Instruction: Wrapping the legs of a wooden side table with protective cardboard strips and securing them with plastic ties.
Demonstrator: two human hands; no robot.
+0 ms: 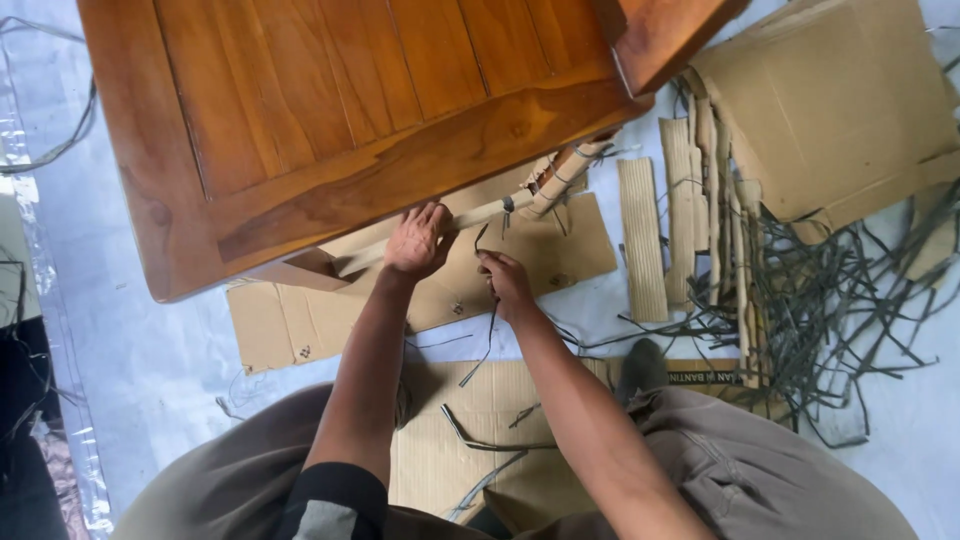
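Grey-brown trousers (720, 470) at the bottom edge lie nearest, knees spread over flat cardboard (480, 420) on the floor. Left to right: the wooden furniture piece (330, 120) fills the upper left; the left hand (418, 242) presses, fingers curled, against a cardboard-wrapped rail (480, 215) under its edge — the right hand (505, 282), closed, pinches a dark strap (487, 340) hanging down; further right, corrugated strips (642, 240) and tangled cut straps (840, 300)

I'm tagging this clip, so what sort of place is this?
Probably a furniture packing or workshop floor: a polished wooden furniture piece, cardboard sheets spread beneath it, and a heap of cut dark strapping strips lying on a pale floor covering.
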